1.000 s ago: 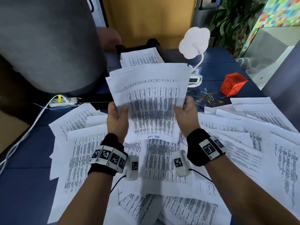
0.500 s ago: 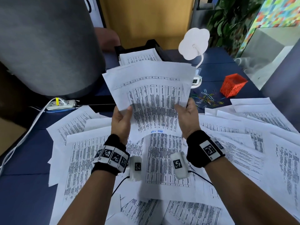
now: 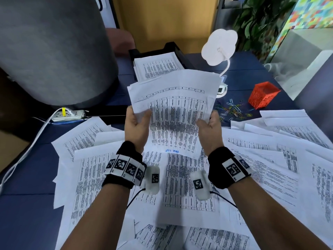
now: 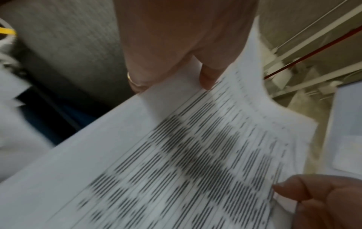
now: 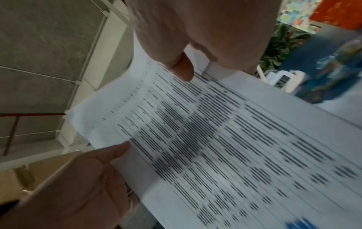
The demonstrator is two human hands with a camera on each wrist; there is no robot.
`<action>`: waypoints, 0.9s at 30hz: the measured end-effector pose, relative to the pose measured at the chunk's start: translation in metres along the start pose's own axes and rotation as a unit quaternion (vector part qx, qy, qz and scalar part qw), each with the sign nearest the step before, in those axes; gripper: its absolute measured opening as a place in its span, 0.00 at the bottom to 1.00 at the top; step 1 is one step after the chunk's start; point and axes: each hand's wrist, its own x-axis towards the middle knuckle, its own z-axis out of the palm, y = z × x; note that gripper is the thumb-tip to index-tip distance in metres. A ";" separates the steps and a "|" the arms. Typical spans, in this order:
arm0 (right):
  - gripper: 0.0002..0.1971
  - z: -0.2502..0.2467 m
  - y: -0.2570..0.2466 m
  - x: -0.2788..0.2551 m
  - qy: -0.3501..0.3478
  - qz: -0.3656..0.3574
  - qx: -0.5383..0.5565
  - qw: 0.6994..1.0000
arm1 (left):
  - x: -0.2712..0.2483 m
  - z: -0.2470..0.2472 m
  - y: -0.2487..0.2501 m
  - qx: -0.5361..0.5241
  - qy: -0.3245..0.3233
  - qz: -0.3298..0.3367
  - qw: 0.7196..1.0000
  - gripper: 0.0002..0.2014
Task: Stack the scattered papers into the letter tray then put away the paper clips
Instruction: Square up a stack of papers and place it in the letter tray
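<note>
Both hands hold up a bundle of printed sheets (image 3: pixel 173 107) above the desk. My left hand (image 3: pixel 137 123) grips its left edge, thumb on the front; my right hand (image 3: pixel 210 126) pinches its right edge. The wrist views show each thumb on the blurred bundle (image 4: pixel 176 155) (image 5: pixel 225 139). Behind the bundle stands the black letter tray (image 3: pixel 173 46) with papers (image 3: pixel 158 66) in it. Many scattered papers (image 3: pixel 266 159) cover the blue desk (image 3: pixel 25 204). Coloured paper clips (image 3: pixel 232 110) lie loose beside an orange mesh holder (image 3: pixel 263 95) at the right.
A white cloud-shaped lamp (image 3: pixel 219 46) stands just right of the tray. A large grey cylinder (image 3: pixel 52 49) fills the left back, with a power strip (image 3: pixel 67 115) and white cable (image 3: pixel 23 156) below it. A plant (image 3: pixel 259 20) is at the far right.
The hands have carried the bundle forward, toward the letter tray, and the head view has shifted a little with them. Both grips stay as they were.
</note>
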 end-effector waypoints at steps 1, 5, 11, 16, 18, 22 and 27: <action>0.18 -0.001 0.006 -0.001 0.003 0.013 -0.013 1.000 | -0.001 -0.004 -0.008 0.007 0.005 -0.017 1.000 0.12; 0.22 -0.004 0.028 -0.005 -0.021 0.074 -0.071 0.994 | -0.009 -0.014 -0.039 0.026 0.020 -0.102 0.994 0.09; 0.15 -0.005 0.054 -0.001 -0.062 0.139 -0.180 0.972 | -0.009 -0.022 -0.058 0.108 0.061 -0.115 0.986 0.03; 0.08 -0.008 0.068 0.011 -0.057 0.183 -0.185 0.964 | 0.001 -0.031 -0.067 0.156 0.020 -0.148 0.976 0.10; 0.08 -0.013 0.074 0.014 -0.064 0.205 -0.194 0.957 | -0.002 -0.035 -0.074 0.221 -0.026 -0.186 0.957 0.11; 0.15 -0.025 0.094 0.011 -0.108 0.259 -0.271 0.921 | -0.018 -0.046 -0.089 0.377 -0.114 -0.220 0.893 0.18; 0.23 -0.033 0.109 0.006 -0.136 0.265 -0.314 0.901 | -0.035 -0.045 -0.100 0.388 -0.129 -0.283 0.868 0.22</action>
